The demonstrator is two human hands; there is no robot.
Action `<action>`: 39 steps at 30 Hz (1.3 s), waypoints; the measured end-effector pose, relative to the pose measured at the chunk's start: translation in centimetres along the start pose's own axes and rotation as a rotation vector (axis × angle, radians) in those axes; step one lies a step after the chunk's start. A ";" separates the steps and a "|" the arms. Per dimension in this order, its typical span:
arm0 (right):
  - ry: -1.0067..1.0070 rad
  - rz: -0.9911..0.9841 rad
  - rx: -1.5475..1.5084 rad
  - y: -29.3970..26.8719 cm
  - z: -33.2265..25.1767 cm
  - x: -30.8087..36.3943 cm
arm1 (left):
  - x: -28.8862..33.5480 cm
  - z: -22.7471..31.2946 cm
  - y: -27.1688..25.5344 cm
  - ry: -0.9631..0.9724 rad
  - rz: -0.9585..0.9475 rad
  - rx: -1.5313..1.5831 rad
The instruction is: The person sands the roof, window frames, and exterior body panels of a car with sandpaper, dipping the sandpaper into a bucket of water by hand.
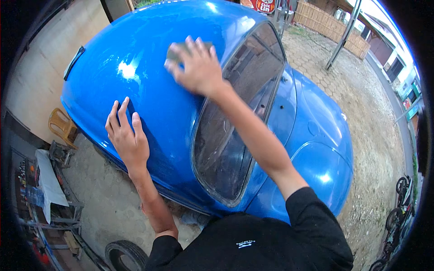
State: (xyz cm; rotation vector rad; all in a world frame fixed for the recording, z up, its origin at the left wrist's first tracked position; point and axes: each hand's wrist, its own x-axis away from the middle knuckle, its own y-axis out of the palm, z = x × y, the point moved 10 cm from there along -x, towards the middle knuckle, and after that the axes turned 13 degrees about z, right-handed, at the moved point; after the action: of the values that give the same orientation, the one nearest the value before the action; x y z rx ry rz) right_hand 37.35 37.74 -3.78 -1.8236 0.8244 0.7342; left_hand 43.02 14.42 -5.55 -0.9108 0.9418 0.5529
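Observation:
A rounded blue car (pixel 149 95) fills the middle of the view, its roof glossy with whitish streaks and smears. On the roof near the windshield (pixel 226 140), my right hand (pixel 196 65) presses a greenish-brown pad (pixel 174 52) against the paint. The palm and fingers hide most of that pad, and motion blurs the hand, so its exact kind cannot be made out. My left hand (pixel 129 137) rests at the near side of the roof with fingers spread, holding nothing.
The blue hood (pixel 316 117) slopes away at the right. At left are a yellow plastic chair (pixel 62 126) and a cluttered bench (pixel 49 185). A tire (pixel 126 255) lies at lower left. Motorcycles (pixel 398 212) stand far right, near a slanted post (pixel 344 34).

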 end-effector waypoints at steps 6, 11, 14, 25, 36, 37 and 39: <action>-0.204 -0.009 -0.171 -6.4 -7.6 10.4 | -0.1 0.7 -0.9 0.012 0.014 -0.005; -0.078 0.001 0.016 -1.5 -1.5 0.3 | -0.1 1.0 -1.0 0.001 0.020 0.014; -0.040 -0.048 0.108 0.5 -0.2 -1.4 | -0.2 0.8 -1.1 0.001 0.067 0.011; -0.219 -0.020 -0.008 -4.2 -7.8 7.2 | -0.2 1.0 -1.8 -0.015 0.088 0.029; -0.329 -0.042 -0.049 -3.2 -9.0 6.0 | 0.2 0.2 -1.0 -0.108 0.067 0.074; -0.338 -0.070 -0.029 -4.3 -9.8 8.4 | 0.1 0.5 -0.8 -0.098 0.068 0.078; -0.326 -0.127 -0.005 -5.5 -11.1 13.3 | 0.2 0.6 -0.9 -0.078 0.068 0.068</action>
State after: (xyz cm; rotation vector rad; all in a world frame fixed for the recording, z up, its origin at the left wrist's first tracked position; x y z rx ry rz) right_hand 50.95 26.21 -7.32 -1.6841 0.4896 0.9206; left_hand 44.07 14.50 -5.15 -0.7931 0.9184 0.6061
